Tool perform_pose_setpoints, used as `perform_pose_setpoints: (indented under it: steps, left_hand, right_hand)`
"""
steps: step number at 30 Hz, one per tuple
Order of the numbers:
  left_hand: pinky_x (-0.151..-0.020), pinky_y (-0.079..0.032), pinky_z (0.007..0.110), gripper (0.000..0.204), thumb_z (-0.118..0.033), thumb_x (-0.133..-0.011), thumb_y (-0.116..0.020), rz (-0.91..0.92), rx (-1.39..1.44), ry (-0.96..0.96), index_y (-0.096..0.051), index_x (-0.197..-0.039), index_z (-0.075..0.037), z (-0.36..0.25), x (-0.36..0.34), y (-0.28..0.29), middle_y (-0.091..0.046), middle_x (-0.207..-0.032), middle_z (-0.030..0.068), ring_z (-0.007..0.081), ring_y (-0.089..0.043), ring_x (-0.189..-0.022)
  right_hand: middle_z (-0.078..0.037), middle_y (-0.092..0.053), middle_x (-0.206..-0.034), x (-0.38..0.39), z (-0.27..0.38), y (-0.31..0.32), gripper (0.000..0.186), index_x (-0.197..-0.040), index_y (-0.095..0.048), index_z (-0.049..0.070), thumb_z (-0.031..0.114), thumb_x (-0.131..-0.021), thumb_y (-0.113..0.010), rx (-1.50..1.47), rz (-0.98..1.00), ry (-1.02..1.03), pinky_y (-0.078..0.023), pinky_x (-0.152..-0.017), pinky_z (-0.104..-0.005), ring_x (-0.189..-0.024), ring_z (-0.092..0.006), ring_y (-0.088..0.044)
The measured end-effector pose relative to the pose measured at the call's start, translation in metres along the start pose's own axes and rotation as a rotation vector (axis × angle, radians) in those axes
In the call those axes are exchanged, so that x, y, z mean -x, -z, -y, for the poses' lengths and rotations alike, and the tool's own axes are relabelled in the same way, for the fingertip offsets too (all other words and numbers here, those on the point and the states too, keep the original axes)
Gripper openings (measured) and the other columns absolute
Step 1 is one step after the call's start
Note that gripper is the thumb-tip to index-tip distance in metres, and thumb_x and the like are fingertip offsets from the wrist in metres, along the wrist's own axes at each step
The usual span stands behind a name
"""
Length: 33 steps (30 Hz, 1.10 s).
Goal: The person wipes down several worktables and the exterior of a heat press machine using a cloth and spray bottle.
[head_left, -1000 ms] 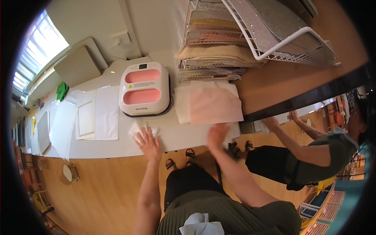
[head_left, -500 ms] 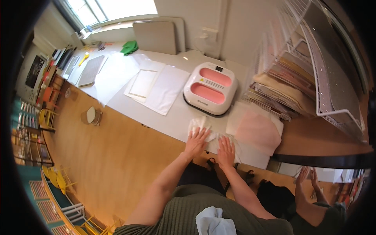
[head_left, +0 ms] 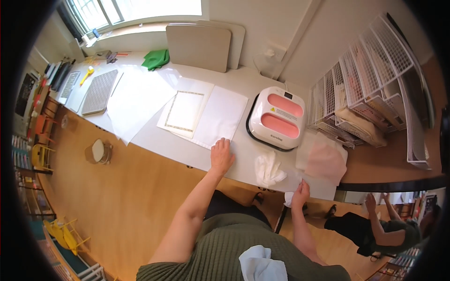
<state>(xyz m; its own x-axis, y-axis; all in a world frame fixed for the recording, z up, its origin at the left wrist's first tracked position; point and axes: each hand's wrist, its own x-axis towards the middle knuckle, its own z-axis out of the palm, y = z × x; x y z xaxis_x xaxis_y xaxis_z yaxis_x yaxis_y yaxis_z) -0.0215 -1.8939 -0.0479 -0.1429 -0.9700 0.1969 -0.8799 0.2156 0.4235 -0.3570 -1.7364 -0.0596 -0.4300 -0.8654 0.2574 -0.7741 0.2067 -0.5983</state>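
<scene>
My left hand [head_left: 222, 157] lies at the near corner of a flat white cloth [head_left: 224, 114], its fingers slightly bent and resting on the edge. Beside that cloth is a cream sheet with a patterned square border [head_left: 186, 110]. Close to the table's front edge, my right hand [head_left: 300, 194] is closed on a crumpled white tissue [head_left: 288, 199] that sticks out to its left. A larger crumpled white wrap [head_left: 269, 169] lies between my hands, touched by neither. Behind it stands a white heat press [head_left: 276, 119] with two pink openings in its handle.
Pink and white sheets [head_left: 326, 161] lie right of the press, by white wire racks [head_left: 361, 89] of papers and fabrics. Leftward are a large white sheet [head_left: 138, 100], a grey mat [head_left: 100, 91] and a green cloth [head_left: 155, 59]. Boards [head_left: 199, 47] lean on the wall.
Both hands have left the crumpled white wrap. My left hand moved to the flat cloth's corner; my right hand shifted rightward and now holds white tissue. The view has turned slightly.
</scene>
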Motion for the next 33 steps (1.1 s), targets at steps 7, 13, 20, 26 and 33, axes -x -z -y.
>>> perform_pose_setpoints:
  steps: [7,13,20,26,33]
  left_hand:
    - [-0.074,-0.048,0.048,0.022,-0.01,-0.084,-0.055,0.214,0.28,0.1,-0.053,-0.105,-0.003,0.066,-0.038,-0.002,-0.06,-0.1,0.017,0.0356,-0.057,-0.096]
    - [-0.073,-0.048,0.042,0.021,-0.011,-0.09,-0.051,-0.229,0.764,0.554,-0.052,-0.109,-0.001,0.123,-0.056,0.043,-0.063,-0.087,0.0182,0.0323,-0.059,-0.076]
    - [-0.062,-0.043,0.027,0.024,-0.01,-0.092,-0.054,-0.291,0.75,0.66,-0.055,-0.114,0.001,0.183,-0.047,0.059,-0.057,-0.078,0.0036,0.0109,-0.05,-0.067]
    - [-0.064,-0.046,0.028,0.026,-0.013,-0.088,-0.063,-0.152,0.701,0.757,-0.06,-0.11,0.002,0.182,-0.056,0.073,-0.062,-0.081,0.0055,0.0125,-0.054,-0.069]
    - [-0.071,-0.049,0.028,0.03,-0.015,-0.086,-0.073,-0.02,0.76,0.767,-0.062,-0.105,0.005,0.175,-0.066,0.078,-0.066,-0.086,0.0069,0.0113,-0.057,-0.076]
  right_hand:
    - [-0.014,-0.061,-0.116,0.014,0.17,-0.076,0.027,-0.122,-0.062,0.001,0.002,-0.096,-0.053,-0.245,0.059,0.004,-0.046,-0.096,-0.0314,-0.109,-0.0247,-0.059]
    - [-0.017,-0.024,-0.159,0.024,0.233,-0.175,0.063,-0.15,-0.034,0.008,0.021,-0.093,-0.056,0.323,0.408,0.297,-0.018,-0.117,-0.0522,-0.147,-0.0353,-0.02]
    - [-0.023,-0.019,-0.158,-0.045,0.271,-0.241,0.072,-0.15,-0.028,0.002,0.032,-0.092,-0.058,0.367,0.302,0.274,-0.013,-0.117,-0.0567,-0.148,-0.0399,-0.014]
    - [-0.023,-0.022,-0.158,-0.159,0.293,-0.322,0.07,-0.15,-0.03,0.002,0.037,-0.094,-0.054,0.422,0.151,0.023,-0.01,-0.117,-0.0562,-0.148,-0.0386,-0.013]
    - [-0.017,-0.022,-0.16,-0.319,0.28,-0.386,0.063,-0.152,-0.029,0.009,0.037,-0.098,-0.045,0.43,0.04,-0.035,-0.008,-0.118,-0.0544,-0.149,-0.0336,-0.012]
